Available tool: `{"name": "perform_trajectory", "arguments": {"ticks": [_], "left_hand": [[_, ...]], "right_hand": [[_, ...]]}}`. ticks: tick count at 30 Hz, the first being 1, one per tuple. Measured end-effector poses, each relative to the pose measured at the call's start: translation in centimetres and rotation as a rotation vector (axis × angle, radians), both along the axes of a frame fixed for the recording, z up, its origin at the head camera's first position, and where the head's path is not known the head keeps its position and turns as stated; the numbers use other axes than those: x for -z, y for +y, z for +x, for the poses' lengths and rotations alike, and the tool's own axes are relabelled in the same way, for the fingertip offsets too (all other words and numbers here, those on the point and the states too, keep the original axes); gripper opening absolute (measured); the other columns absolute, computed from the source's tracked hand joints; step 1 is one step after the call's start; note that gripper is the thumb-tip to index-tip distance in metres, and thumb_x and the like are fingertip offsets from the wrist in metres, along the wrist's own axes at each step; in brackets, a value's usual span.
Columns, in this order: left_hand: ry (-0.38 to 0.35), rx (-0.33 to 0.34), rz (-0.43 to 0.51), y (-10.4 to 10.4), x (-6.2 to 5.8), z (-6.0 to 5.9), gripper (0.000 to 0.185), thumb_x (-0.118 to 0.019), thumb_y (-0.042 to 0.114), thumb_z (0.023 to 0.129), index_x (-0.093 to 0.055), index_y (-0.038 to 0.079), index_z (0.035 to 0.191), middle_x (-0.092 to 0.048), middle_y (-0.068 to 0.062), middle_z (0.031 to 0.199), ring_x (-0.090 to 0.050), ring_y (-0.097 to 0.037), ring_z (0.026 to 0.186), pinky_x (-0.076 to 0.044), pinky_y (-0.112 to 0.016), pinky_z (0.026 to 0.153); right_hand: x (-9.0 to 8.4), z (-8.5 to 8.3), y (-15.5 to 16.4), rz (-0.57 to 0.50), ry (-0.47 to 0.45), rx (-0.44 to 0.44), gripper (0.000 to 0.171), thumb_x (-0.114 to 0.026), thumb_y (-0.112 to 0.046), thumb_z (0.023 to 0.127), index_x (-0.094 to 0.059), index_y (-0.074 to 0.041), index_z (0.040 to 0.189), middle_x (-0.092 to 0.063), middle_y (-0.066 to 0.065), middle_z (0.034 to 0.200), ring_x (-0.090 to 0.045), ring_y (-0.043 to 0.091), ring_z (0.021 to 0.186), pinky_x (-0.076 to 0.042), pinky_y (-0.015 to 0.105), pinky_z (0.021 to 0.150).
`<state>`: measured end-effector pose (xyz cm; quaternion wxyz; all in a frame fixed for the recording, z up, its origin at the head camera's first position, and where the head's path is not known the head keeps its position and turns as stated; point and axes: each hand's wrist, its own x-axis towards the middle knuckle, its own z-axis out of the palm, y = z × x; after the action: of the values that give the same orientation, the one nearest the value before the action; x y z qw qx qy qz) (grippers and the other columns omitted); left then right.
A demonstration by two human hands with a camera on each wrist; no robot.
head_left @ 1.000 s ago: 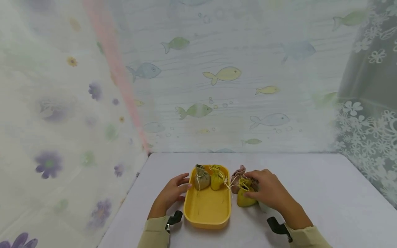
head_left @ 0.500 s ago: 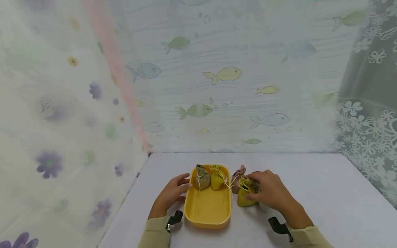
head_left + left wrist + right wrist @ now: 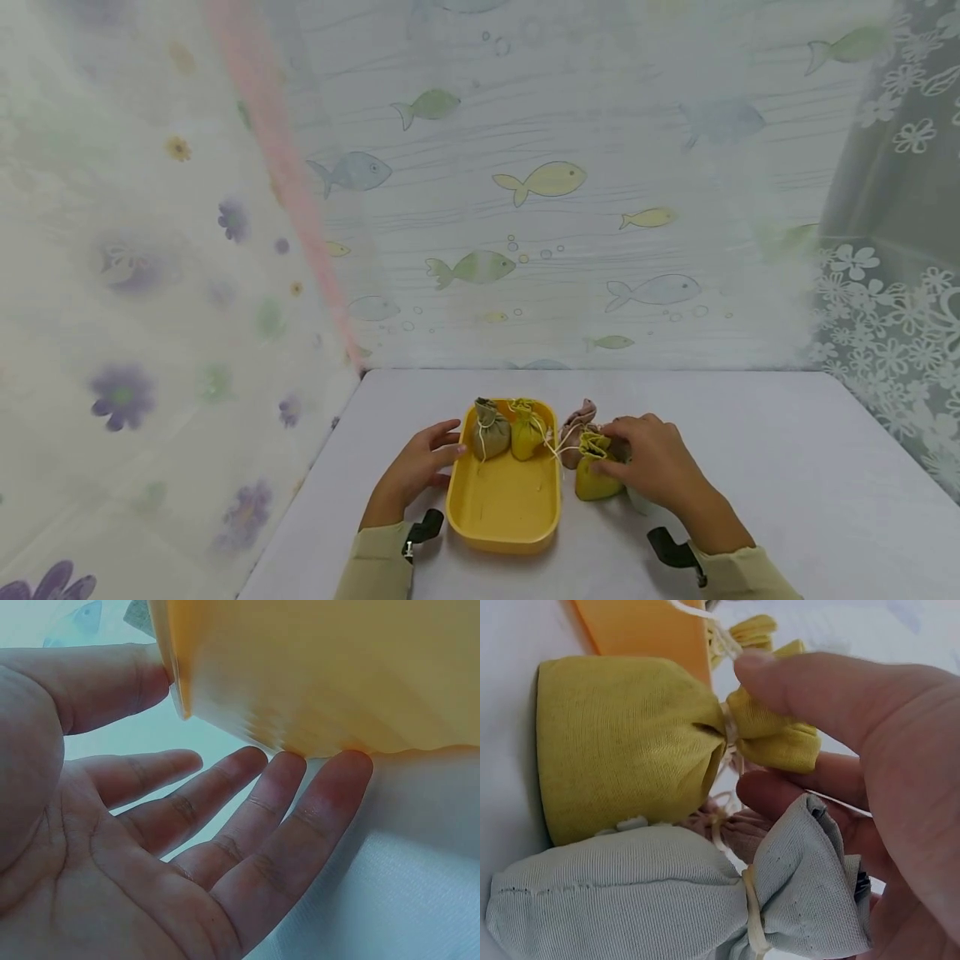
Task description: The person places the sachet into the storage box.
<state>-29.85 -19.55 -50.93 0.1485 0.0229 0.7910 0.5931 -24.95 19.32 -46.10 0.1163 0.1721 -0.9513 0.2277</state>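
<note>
Nothing has shifted: right hand (image 3: 656, 468) pinches yellow pouch (image 3: 596, 479) beside tray (image 3: 502, 533).

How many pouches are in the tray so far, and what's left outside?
Two pouches, olive pouch and yellow pouch, sit in the yellow tray. The right hand pinches a third, mustard pouch; the left hand steadies the tray. Pink pouch and grey pouch remain outside.

Pale grey table (image 3: 787, 483), cloth-covered, plain. Behind it, a sheer fish curtain (image 3: 540, 179) (pastel yellow, green and blue fish, small bubbles). On the left, a flower curtain (image 3: 120, 392) with purple blooms, meeting the back one at a pink stripe (image 3: 277, 167). On the right, a grey lace curtain (image 3: 892, 317), white blossoms.
</note>
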Motion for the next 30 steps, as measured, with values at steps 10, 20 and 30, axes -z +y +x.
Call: {"name": "perform_trajectory", "arguments": {"ticks": [10,20,30], "left_hand": [[0.002,0.002,0.005,0.00,-0.14,0.02,0.076,-0.077,0.038,0.093,-0.043,0.016,0.157,-0.051,-0.017,0.154,-0.064,-0.028,0.124,-0.063,-0.045,0.088],[-0.002,-0.008,-0.010,0.09,-0.25,0.23,0.072,-0.077,0.038,0.093,-0.047,0.017,0.155,-0.052,-0.016,0.154,-0.064,-0.029,0.124,-0.063,-0.046,0.089],[-0.003,0.026,-0.001,0.11,-0.44,0.19,0.061,-0.075,0.036,0.094,-0.056,0.012,0.147,-0.057,-0.011,0.149,-0.064,-0.026,0.123,-0.062,-0.045,0.092]], "right_hand": [[-0.10,-0.22,-0.28,-0.124,-0.032,0.008,0.014,-0.086,-0.029,0.085,-0.078,-0.030,0.096,-0.072,-0.017,0.089,-0.061,0.010,0.088,-0.055,0.037,0.076],[-0.53,0.01,-0.29,-0.148,-0.037,-0.012,0.011,-0.085,-0.024,0.086,-0.078,-0.028,0.093,-0.070,-0.016,0.084,-0.059,0.010,0.085,-0.050,0.032,0.072],[-0.85,0.31,-0.14,-0.174,-0.031,-0.026,0.012,-0.084,-0.021,0.087,-0.078,-0.027,0.096,-0.071,-0.014,0.090,-0.060,0.011,0.086,-0.051,0.032,0.074]]}}
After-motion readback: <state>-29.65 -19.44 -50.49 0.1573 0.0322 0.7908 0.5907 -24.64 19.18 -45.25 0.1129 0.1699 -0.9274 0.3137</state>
